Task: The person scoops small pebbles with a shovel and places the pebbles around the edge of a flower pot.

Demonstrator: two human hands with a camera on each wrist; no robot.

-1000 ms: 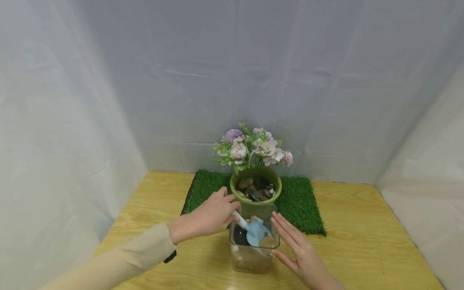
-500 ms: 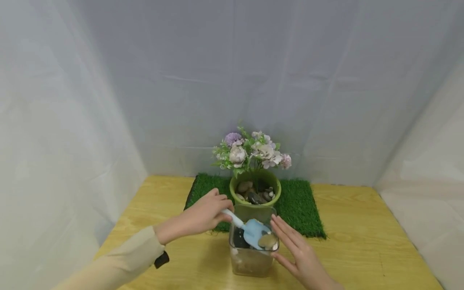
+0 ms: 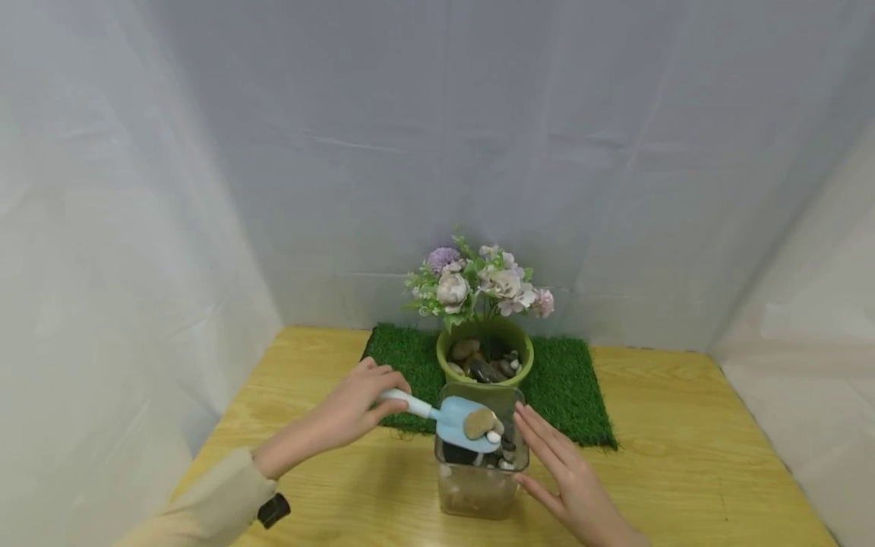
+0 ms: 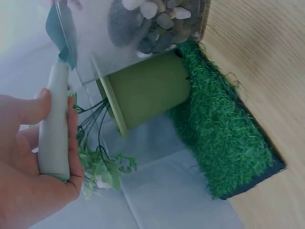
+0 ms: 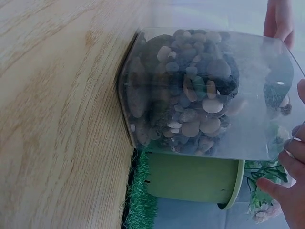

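Gripping the pale handle of the blue scoop (image 3: pixel 456 419), my left hand (image 3: pixel 355 399) held its blade, loaded with pebbles (image 3: pixel 481 424), level over the mouth of the clear glass jar (image 3: pixel 480 475); my right hand (image 3: pixel 563 475), fingers straight, lay flat against the jar's right side, as I saw from the head view. From the left wrist I saw fingers wrapped around the handle (image 4: pixel 53 124) and the green pot (image 4: pixel 145 90) lying on the grass mat (image 4: pixel 224 138). Only the right wrist view showed me the jar's packed stones (image 5: pixel 193 100).
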